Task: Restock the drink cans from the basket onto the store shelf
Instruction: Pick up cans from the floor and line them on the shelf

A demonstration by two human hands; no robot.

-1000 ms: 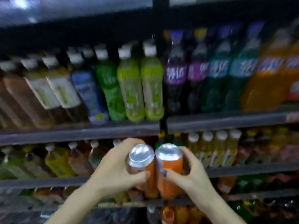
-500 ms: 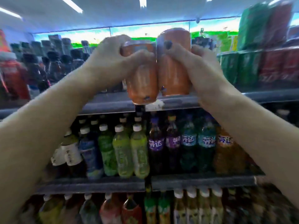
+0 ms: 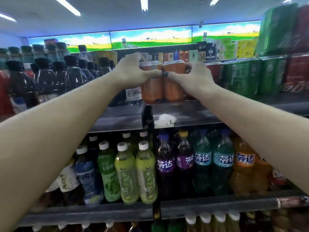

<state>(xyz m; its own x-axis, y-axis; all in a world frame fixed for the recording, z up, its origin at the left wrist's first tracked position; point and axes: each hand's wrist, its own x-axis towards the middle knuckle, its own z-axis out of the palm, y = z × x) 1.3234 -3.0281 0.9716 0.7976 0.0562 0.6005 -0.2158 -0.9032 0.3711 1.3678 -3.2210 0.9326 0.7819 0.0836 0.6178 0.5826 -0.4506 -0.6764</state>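
Note:
Two orange drink cans stand side by side at the front of the upper shelf (image 3: 184, 114). My left hand (image 3: 130, 71) grips the left orange can (image 3: 152, 89) around its upper half. My right hand (image 3: 192, 76) grips the right orange can (image 3: 173, 91) the same way, thumbs meeting between the cans. The cans' bottoms are at the shelf surface; whether they rest on it I cannot tell. The basket is not in view.
Dark bottles (image 3: 66, 76) fill the upper shelf to the left. Red and green can packs (image 3: 247, 76) stand to the right. A water bottle (image 3: 133, 96) sits just left of the cans. Rows of bottled drinks (image 3: 143, 173) fill the shelf below.
Both hands carried the two cans up from the lower shelves and forward onto the upper shelf. They now sit lower against the shelf surface than half a second ago.

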